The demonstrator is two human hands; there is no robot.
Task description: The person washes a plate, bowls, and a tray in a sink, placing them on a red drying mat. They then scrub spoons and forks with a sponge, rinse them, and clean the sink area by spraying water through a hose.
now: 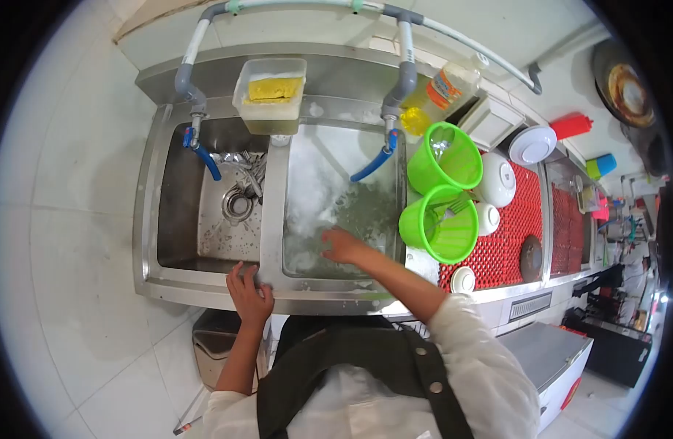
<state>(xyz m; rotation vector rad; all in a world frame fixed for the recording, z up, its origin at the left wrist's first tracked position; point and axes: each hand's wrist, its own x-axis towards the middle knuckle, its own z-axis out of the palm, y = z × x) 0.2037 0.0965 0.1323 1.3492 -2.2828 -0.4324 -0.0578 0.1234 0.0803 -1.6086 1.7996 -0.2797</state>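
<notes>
My left hand (250,294) rests on the steel front rim of the double sink (272,257), its fingers spread over the edge and holding nothing. My right hand (341,245) dips into the right basin, which is full of foamy, cloudy water (373,212). Its fingertips are partly under the surface, so I cannot see whether they hold anything. In the left basin, several pieces of metal cutlery (254,175) lie around the drain (238,206). A plastic tub (267,123) with a yellow sponge (273,89) stands behind, between the basins.
Blue-handled taps (203,154) reach over both basins. Right of the water stand two green baskets (442,238), one with a fork, and a bottle of yellow liquid (446,91). White bowls (495,179) sit on red matting (523,212). A bin (216,347) is below left.
</notes>
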